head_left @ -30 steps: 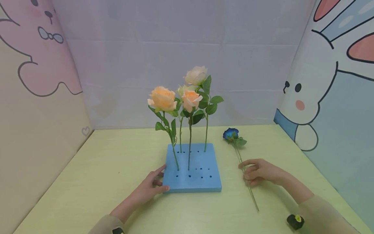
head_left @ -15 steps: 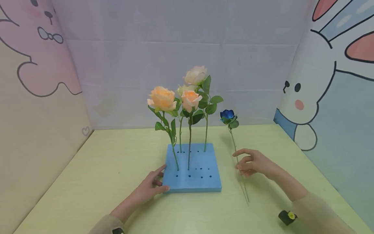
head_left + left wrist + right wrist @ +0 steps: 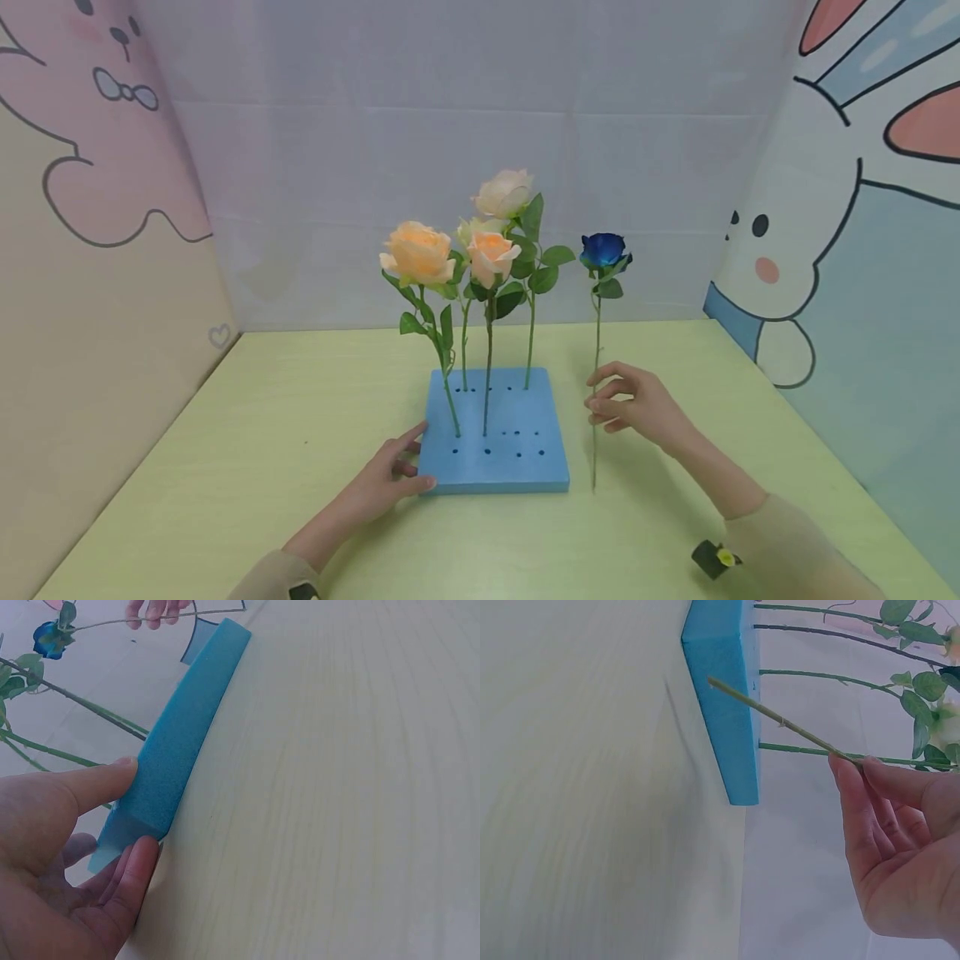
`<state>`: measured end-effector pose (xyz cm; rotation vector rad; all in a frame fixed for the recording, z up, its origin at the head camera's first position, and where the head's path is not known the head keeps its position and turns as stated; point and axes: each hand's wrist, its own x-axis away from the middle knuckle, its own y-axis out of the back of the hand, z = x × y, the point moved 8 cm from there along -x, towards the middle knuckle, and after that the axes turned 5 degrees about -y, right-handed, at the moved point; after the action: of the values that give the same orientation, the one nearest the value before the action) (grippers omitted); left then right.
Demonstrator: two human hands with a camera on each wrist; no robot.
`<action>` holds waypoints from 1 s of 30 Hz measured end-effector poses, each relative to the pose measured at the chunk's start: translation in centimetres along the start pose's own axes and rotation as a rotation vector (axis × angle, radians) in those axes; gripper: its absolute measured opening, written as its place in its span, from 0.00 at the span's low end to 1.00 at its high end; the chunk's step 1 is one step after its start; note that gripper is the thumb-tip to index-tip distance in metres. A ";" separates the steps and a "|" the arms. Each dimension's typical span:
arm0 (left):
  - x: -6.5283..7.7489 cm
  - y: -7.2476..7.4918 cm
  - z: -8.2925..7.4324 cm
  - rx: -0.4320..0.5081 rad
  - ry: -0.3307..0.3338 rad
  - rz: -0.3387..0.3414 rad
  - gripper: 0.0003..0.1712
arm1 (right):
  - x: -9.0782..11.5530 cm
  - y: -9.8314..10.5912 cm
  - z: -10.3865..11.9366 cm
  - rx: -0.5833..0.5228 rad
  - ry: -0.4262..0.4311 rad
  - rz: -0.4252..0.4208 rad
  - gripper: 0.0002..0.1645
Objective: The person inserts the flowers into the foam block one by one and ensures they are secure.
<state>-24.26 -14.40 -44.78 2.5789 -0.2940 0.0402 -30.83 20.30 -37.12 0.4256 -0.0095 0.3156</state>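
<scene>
Between thumb and fingertips my right hand (image 3: 637, 408) pinches the stem of a blue rose (image 3: 602, 250). The rose stands nearly upright, right of a light blue board with holes (image 3: 517, 471); in the right wrist view the stem's lower end (image 3: 742, 699) is over the table. My left hand (image 3: 382, 483) grips the board's near left corner, its thumb (image 3: 105, 784) on top and fingers against the side. Upright in the board are a large peach rose (image 3: 417, 254), a smaller peach rose (image 3: 491, 257), a white rose (image 3: 504, 193) and a pale yellow rose (image 3: 474, 227), partly hidden.
Several small holes (image 3: 517, 433) show across the board's right and front parts. The board lies on a pale yellow table (image 3: 300, 400), with a plain light wall (image 3: 315, 167) behind it. Cartoon-printed panels (image 3: 885, 317) stand at both sides.
The blue rose, lying tilted on the table a second ago, has been raised upright by my right hand, which has moved up and left. My left hand stays on the board.
</scene>
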 end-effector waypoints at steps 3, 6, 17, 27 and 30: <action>0.0 0.0 0.1 -0.001 -0.002 0.004 0.49 | -0.2 -0.2 0.6 0.006 0.023 -0.027 0.20; -0.1 0.0 0.2 -0.004 -0.001 0.007 0.49 | -0.3 -0.4 1.2 0.021 0.057 -0.055 0.19; 0.0 0.0 -0.1 -0.004 -0.003 0.003 0.49 | -0.7 -1.6 4.2 0.051 0.163 -0.144 0.15; 0.0 0.0 -0.2 -0.002 -0.020 0.014 0.50 | -1.1 -2.6 6.0 0.067 0.240 -0.201 0.13; 0.0 0.0 -0.2 -0.001 -0.022 0.013 0.50 | -1.3 -2.9 6.4 0.069 0.266 -0.210 0.12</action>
<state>-24.27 -14.31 -44.60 2.5775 -0.3188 0.0170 -30.79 14.82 -32.55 0.4463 0.3053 0.1640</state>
